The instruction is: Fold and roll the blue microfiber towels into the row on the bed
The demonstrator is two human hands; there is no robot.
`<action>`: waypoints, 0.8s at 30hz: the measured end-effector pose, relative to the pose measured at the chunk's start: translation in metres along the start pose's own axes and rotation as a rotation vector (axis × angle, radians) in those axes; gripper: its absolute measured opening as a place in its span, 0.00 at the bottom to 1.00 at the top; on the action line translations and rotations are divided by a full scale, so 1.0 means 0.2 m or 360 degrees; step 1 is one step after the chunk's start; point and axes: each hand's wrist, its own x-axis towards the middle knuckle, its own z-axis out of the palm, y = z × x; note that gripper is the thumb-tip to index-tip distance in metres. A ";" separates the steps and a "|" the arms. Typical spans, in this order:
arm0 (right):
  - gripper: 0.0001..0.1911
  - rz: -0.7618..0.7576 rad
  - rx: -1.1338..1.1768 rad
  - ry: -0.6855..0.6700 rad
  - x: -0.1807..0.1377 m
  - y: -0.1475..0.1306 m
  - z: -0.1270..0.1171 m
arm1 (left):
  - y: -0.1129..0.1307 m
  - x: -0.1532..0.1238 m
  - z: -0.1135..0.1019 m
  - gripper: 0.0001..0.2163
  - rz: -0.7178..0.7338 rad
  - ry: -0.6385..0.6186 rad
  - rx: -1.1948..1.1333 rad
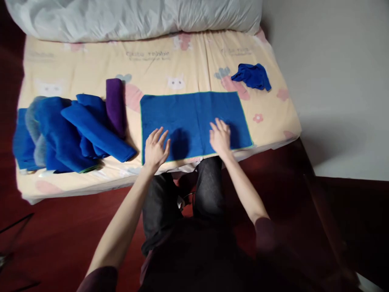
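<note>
Flat blue microfibre cloth w/ green edging [194, 121] spread mid-frame on bed w/ yellow cartoon-print sheet [75, 65]. Left hand [155, 149] & right hand [220, 137] both open, palms flat on cloth, gripping nothing. Step looks like smoothing. Next prob. needs pinching an edge to fold. Folded blue towels [75, 129] at frame left.

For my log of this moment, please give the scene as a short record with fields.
Left hand: left hand flat, fingers spread, on the near left part of the blue towel
Right hand: right hand flat on the same towel, near right part
Towel state: spread flat on the bed sheet
Left of towel: pile of folded blue towels, purple rolled towel
Far right: crumpled blue cloth
Far edge: white duvet
</note>
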 end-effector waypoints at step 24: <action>0.33 -0.0038 -0.0084 -0.0303 0.10 0.33 0.23 | 0.02 0.03 0.47 0.30 -0.0149 0.0029 -0.0021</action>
